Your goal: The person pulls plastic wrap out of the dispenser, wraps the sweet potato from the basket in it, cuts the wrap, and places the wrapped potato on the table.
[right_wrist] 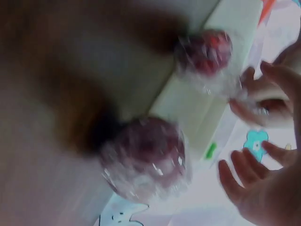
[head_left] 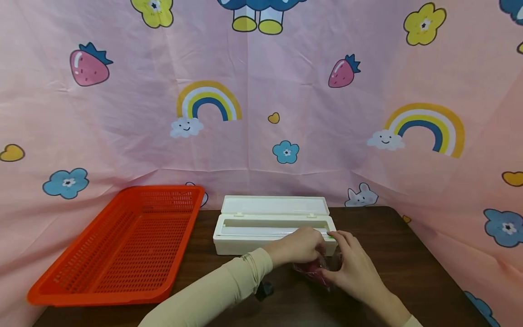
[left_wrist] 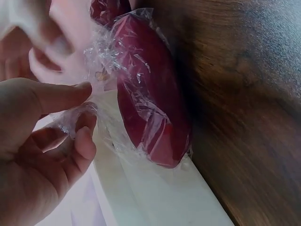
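A dark red, oblong item [left_wrist: 150, 94], its exact kind unclear, is wrapped in crinkled cling film [left_wrist: 101, 52] and lies against the white box. My left hand [head_left: 300, 247] is over it, and in the left wrist view thumb and fingers pinch a loose twist of the film. A second dark red wrapped piece [right_wrist: 148, 155] appears nearer the camera in the right wrist view. My right hand [head_left: 355, 268] is just to the right, with fingers apart and nothing visible between them in its wrist view. The hands partly hide both pieces in the head view.
Behind the hands stands a white cling film dispenser [head_left: 237, 247], lid raised, with a film roll inside and a green tab at its right end. An orange plastic basket [head_left: 163, 290] takes up the table's left side. A patterned cloth [head_left: 261, 181] hangs behind the dark wooden table [head_left: 380, 231].
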`<state>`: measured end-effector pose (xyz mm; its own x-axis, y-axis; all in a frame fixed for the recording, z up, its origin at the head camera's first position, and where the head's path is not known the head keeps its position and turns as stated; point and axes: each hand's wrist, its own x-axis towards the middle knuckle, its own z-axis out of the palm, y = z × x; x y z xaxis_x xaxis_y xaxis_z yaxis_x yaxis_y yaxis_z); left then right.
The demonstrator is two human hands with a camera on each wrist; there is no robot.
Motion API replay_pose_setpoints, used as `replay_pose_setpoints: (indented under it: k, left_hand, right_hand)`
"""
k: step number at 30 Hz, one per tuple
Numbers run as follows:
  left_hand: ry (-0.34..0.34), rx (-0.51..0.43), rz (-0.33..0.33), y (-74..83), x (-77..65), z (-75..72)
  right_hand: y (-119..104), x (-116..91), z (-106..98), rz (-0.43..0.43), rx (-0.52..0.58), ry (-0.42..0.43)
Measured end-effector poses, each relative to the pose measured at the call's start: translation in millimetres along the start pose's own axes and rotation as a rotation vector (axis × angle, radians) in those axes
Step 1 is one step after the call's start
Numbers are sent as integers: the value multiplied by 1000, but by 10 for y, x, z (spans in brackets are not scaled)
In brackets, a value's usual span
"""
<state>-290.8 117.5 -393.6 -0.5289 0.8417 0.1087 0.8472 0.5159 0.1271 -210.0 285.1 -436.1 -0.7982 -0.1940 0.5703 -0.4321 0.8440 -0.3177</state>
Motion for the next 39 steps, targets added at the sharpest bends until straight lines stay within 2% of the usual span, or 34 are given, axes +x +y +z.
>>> replay_pose_setpoints:
  k: [5, 7, 11, 19, 21, 27, 32, 39]
  left_hand:
    - [13, -31, -18, -22, -17, 2]
    - [18, -43, -18, -21, -24, 5]
    - [24, -56, -16, -29, -50, 7]
    - [28, -113, -25, -67, -139, -18]
    - [32, -130, -35, -67, -179, -42]
    - [27, -138, -45, -38, -383, -156]
    - [45, -144, -37, -34, -615, -236]
    - [90, -151, -3, -80, -987, -213]
  right_hand:
    - [-53, -98, 166, 107, 87, -172]
    - [-53, -101, 217, 147, 126, -217]
    - [-61, -85, 257, 147, 144, -223]
    - [-76, -44, 279, 72, 131, -207]
    - [-93, -22, 273, 57, 155, -231]
    - [-174, 33, 266, -12, 270, -350]
    - [-255, 67, 299, -38, 278, -384]
    - [-369, 121, 337, -36, 320, -450]
